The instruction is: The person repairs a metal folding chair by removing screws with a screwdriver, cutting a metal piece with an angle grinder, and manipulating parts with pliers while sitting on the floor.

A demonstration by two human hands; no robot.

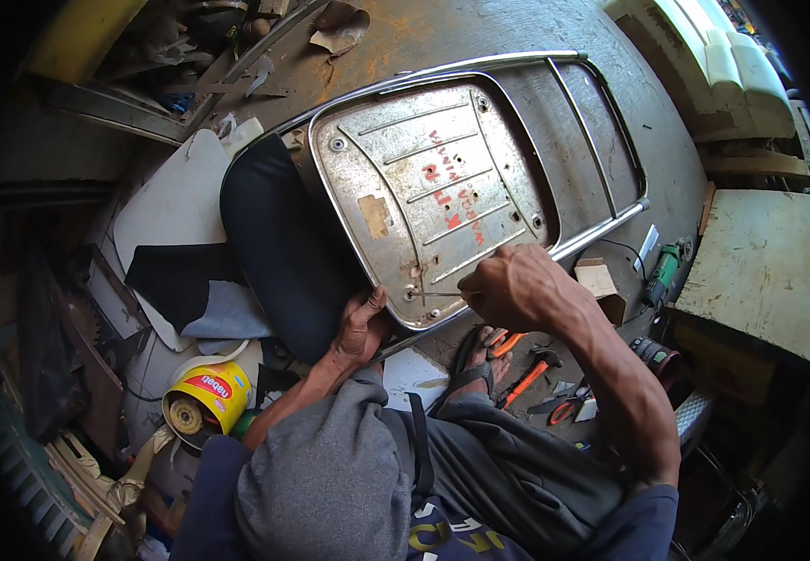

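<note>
A chair with a chrome tube frame (601, 217) lies on the floor, the bare metal underside of its seat pan (480, 187) facing up, with red handwriting and rust marks. My right hand (522, 290) is closed around a screwdriver (441, 294); its thin shaft points left to a screw hole at the pan's near left corner. My fist hides most of the handle. At that same corner my left hand (363, 327) grips the rim, thumb on top, the other fingers partly hidden. A black padded backrest (279, 243) lies along the pan's left side.
Orange-handled pliers (506, 344), a hammer (531, 376) and scissors (562, 411) lie by my foot. A green angle grinder (665, 273) sits at right beside a worn wooden box (756, 271). A yellow tin (213, 397) and black fabric scraps (176, 280) are at left.
</note>
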